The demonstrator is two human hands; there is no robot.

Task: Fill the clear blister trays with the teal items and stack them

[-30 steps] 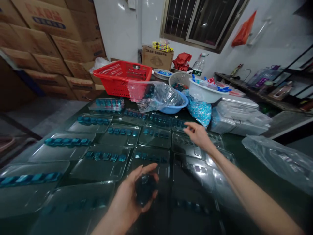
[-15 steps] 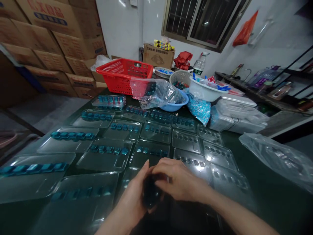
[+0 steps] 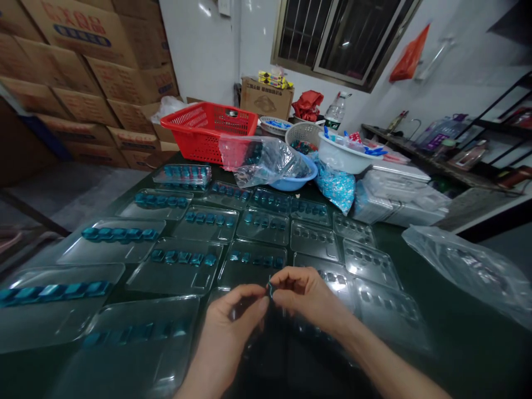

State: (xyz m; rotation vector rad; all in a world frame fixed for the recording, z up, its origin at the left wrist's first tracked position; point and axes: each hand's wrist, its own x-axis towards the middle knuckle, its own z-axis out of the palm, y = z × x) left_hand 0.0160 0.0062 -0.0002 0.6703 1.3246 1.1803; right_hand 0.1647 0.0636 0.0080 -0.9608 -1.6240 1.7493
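Observation:
Over the near part of the table, my left hand (image 3: 233, 321) is closed in a pinch, thumb against forefinger. My right hand (image 3: 310, 293) pinches too, and its fingertips meet those of the left. Between them shows a small thin bluish-grey piece (image 3: 271, 288), too small and blurred to name. Around the hands lie clear plastic trays (image 3: 166, 282) in rows. Those on the left and in the middle hold blue-green faceted pieces (image 3: 183, 257) in a line. Trays on the right (image 3: 369, 266) show only clear moulded hollows.
Along the table's back stand a red basket (image 3: 191, 138), a blue basin (image 3: 293, 180), a white basin (image 3: 349, 152) and a bag of blue-white bits (image 3: 334, 185). Stacked clear boxes (image 3: 394, 194) and a loose plastic bag (image 3: 469, 271) lie right. Cartons (image 3: 103, 72) are piled left.
My hands were cupped together around a dark space. Now they have opened out from it, and their fingertips pinch the small thin piece. The view has shifted slightly.

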